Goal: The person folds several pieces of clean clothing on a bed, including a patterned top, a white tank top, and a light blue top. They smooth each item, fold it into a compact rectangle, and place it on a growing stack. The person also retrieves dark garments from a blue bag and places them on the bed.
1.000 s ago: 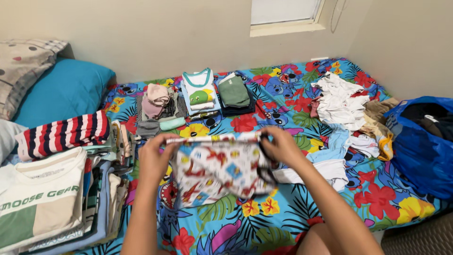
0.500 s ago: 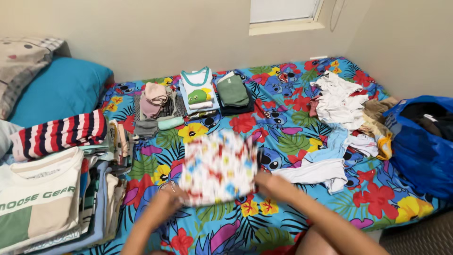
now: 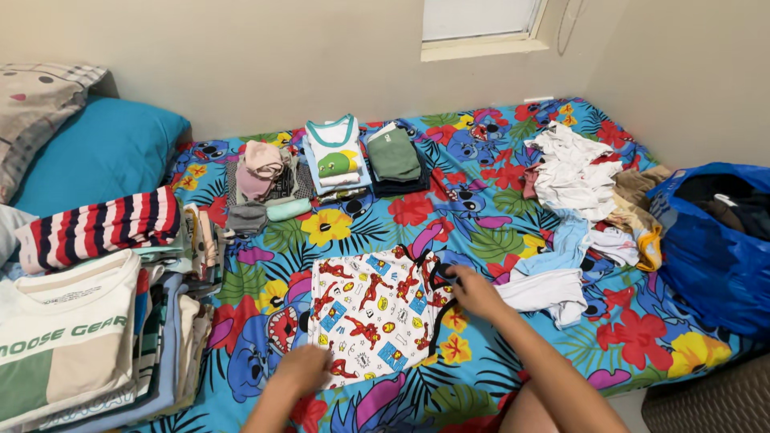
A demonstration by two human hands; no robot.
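From the head camera, a small white printed garment [image 3: 375, 314] is seen laid flat on the flower-patterned bed sheet [image 3: 497, 240], a little below the centre of the frame, spread out so that its edges can be reached from both sides. The left hand [image 3: 303, 370] is pressed palm-down on the lower left corner of the cloth, seemingly to pin it against the sheet; its fingers lie flat, closed on nothing. The right hand [image 3: 473, 290] is set at the garment's right edge, fingertips pinched on the dark trim there, as though the edge is being held straight. So the hands are kept well apart, one at each side of the piece. Behind it, towards the upper middle, folded stacks [image 3: 365, 156] are lined up near the wall, kept out of the way. At the left edge, a taller pile of folded shirts [image 3: 72, 337] is stacked beside a blue pillow [image 3: 96, 152]. At the right, unfolded white clothes [image 3: 573, 172] are heaped loosely, next to a blue bag [image 3: 714, 240].
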